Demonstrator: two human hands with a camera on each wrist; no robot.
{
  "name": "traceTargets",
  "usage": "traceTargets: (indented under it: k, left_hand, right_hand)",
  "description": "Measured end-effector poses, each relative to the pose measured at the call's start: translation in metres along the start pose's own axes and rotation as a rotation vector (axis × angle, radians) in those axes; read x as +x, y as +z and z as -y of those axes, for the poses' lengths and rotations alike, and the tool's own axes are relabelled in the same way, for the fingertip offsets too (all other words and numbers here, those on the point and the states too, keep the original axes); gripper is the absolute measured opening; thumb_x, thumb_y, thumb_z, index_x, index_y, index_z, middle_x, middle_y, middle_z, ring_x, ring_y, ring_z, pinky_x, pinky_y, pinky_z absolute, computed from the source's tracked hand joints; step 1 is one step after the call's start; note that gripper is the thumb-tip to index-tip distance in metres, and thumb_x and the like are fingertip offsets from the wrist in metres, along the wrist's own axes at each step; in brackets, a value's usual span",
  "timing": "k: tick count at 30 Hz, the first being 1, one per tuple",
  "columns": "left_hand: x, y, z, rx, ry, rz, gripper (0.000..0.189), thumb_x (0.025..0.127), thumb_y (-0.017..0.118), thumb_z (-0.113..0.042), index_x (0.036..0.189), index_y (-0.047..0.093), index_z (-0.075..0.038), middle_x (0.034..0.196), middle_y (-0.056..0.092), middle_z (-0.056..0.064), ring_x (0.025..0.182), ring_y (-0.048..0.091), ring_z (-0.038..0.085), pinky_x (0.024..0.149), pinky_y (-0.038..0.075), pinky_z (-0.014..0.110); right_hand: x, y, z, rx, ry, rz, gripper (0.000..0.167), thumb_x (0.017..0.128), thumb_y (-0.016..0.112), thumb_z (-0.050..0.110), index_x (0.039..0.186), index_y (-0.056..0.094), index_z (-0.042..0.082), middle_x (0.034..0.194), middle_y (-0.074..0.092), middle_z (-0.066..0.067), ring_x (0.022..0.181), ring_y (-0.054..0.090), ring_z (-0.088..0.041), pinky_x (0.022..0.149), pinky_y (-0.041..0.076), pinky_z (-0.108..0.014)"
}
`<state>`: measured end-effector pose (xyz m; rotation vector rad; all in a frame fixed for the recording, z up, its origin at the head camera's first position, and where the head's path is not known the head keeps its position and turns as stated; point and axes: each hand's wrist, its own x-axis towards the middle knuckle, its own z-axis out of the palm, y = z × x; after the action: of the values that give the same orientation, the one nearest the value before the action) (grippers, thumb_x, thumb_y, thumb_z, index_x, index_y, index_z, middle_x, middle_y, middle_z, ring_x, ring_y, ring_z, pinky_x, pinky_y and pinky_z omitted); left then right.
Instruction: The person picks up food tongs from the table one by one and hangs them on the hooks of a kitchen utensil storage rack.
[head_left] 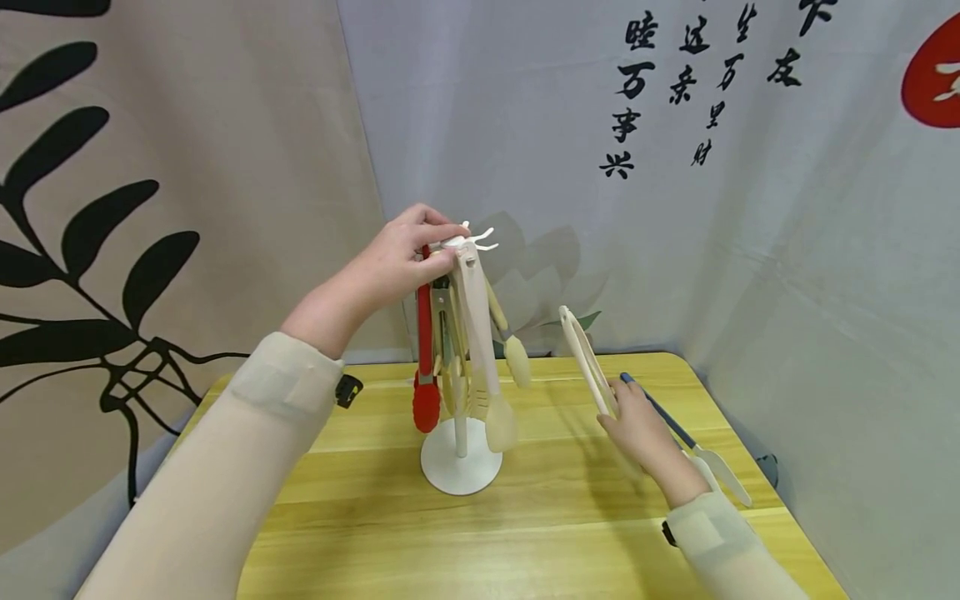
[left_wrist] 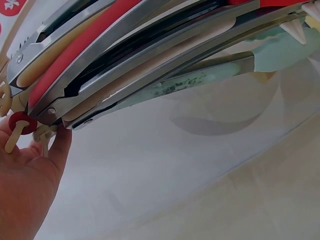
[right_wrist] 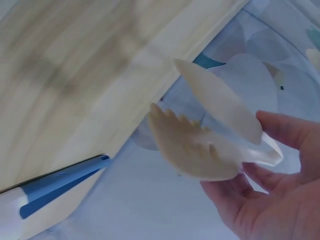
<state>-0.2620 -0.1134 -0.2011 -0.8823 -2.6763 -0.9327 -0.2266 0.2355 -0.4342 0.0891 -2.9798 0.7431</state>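
A white stand [head_left: 462, 483] with branching hooks at its top stands on the table, hung with several kitchen tongs. My left hand [head_left: 416, 254] grips the top of the stand by the hooks, close to the ends of the red tongs [head_left: 425, 333]. In the left wrist view, metal-armed tongs [left_wrist: 145, 65] fan out beside my left hand [left_wrist: 30, 175]. Off to the right, my right hand [head_left: 641, 425] holds cream tongs [head_left: 587, 354] above the table. Their toothed head and smooth head [right_wrist: 220, 102] show apart in the right wrist view, between thumb and fingers of my right hand [right_wrist: 280, 190].
Blue-handled tongs [head_left: 678, 429] with pale heads lie on the wooden table [head_left: 360, 517] near its right edge, beneath my right hand. Cream tongs [head_left: 480, 333] hang at the front of the stand. Cloth walls [head_left: 525, 108] rise behind and beside the table.
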Motion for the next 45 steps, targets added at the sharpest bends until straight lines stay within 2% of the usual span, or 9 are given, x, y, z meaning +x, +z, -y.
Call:
traceTargets:
  k: [5,14,21,29,36,45]
  left_hand:
    - [-0.001,0.000,0.000,0.007,0.010,-0.002,0.041,0.093,0.047,-0.028,0.133,0.056,-0.021,0.125,0.045,0.000,0.100,0.044,0.018,0.082,0.041,0.035]
    - [0.000,0.001,-0.001,-0.001,-0.002,-0.003,0.042,0.093,0.047,-0.028,0.133,0.056,-0.019,0.126,0.045,0.001,0.105,0.042,0.019,0.083,0.041,0.036]
    - [0.000,0.002,0.000,-0.004,-0.012,0.002,0.042,0.093,0.047,-0.029,0.133,0.056,-0.022,0.126,0.044,0.001,0.106,0.042,0.019,0.084,0.041,0.036]
    - [0.000,0.003,0.000,-0.013,-0.022,-0.004,0.041,0.093,0.048,-0.029,0.132,0.057,-0.022,0.125,0.044,0.001,0.105,0.041,0.019,0.083,0.041,0.035]
    - [0.001,0.003,0.000,-0.012,-0.026,-0.007,0.041,0.093,0.047,-0.029,0.132,0.057,-0.022,0.126,0.044,0.001,0.107,0.041,0.019,0.084,0.042,0.036]
    - [0.000,0.002,0.000,-0.013,-0.030,-0.002,0.041,0.093,0.047,-0.027,0.133,0.056,-0.022,0.127,0.044,0.001,0.107,0.041,0.019,0.083,0.041,0.036]
  right_hand:
    - [-0.003,-0.005,0.015,0.010,-0.040,-0.085,0.063,0.087,0.067,0.022,0.139,0.039,0.000,0.119,0.051,-0.022,0.098,0.058,-0.034,0.077,0.049,-0.048]
    - [-0.006,-0.010,0.037,0.034,-0.082,-0.235,0.062,0.083,0.072,0.024,0.137,0.046,0.006,0.107,0.054,-0.015,0.080,0.055,-0.024,0.059,0.044,-0.035]
    - [-0.008,-0.011,0.048,0.055,-0.123,-0.354,0.063,0.081,0.074,0.026,0.137,0.049,0.011,0.108,0.055,-0.013,0.088,0.058,-0.027,0.063,0.048,-0.040]
    - [-0.011,-0.011,0.061,0.122,-0.188,-0.462,0.061,0.080,0.075,0.022,0.135,0.051,0.012,0.107,0.054,-0.010,0.086,0.057,-0.025,0.061,0.046,-0.037]
    - [-0.011,-0.012,0.071,0.139,-0.247,-0.564,0.061,0.079,0.076,0.019,0.135,0.053,0.015,0.107,0.053,-0.009,0.086,0.058,-0.025,0.060,0.046,-0.036]
    - [-0.014,-0.020,0.090,0.163,-0.345,-0.653,0.060,0.077,0.077,0.014,0.133,0.055,0.015,0.105,0.054,-0.010,0.085,0.058,-0.025,0.059,0.048,-0.035]
